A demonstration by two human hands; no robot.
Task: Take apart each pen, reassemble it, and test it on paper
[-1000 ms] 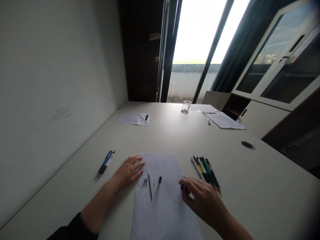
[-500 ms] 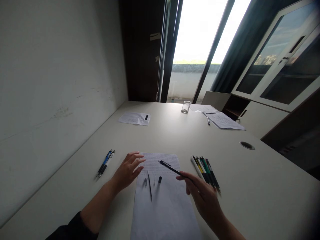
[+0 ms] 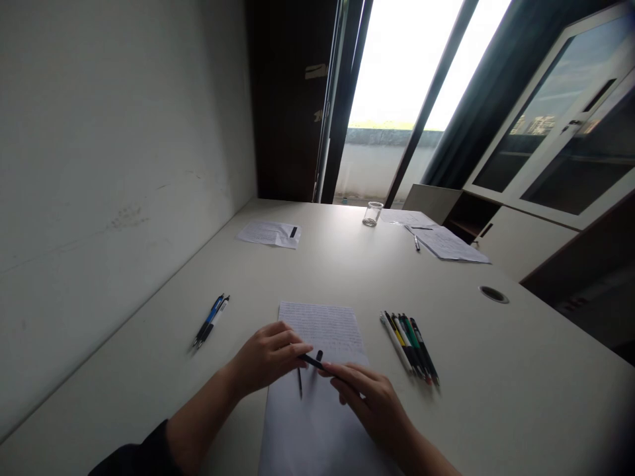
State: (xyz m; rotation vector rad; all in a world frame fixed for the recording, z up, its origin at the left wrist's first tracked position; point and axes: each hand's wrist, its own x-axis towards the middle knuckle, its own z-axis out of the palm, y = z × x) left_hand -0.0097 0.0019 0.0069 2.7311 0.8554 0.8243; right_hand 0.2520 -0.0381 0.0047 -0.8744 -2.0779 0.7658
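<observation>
Between both hands is a black pen (image 3: 312,361), held above the written sheet of paper (image 3: 327,324). My left hand (image 3: 270,357) grips one end of it, fingers closed. At the other end, the fingers of my right hand (image 3: 364,396) pinch the barrel. Under the hands on the sheet lie a thin dark pen refill (image 3: 299,383), partly covered by my left hand, and a short black pen part (image 3: 319,356) just behind the held pen. Any smaller parts by the refill are hidden by my left hand.
Several pens (image 3: 409,347) lie side by side right of the sheet; a blue pen (image 3: 209,316) and a white pen (image 3: 213,324) lie left. Farther back are a glass jar (image 3: 372,214), a paper (image 3: 268,234) and stacked papers (image 3: 446,242). A wall (image 3: 124,198) borders the left.
My right hand has brought the black pen left and down over the sheet. My left hand has moved right and closed on the pen's other end. The view has shifted slightly.
</observation>
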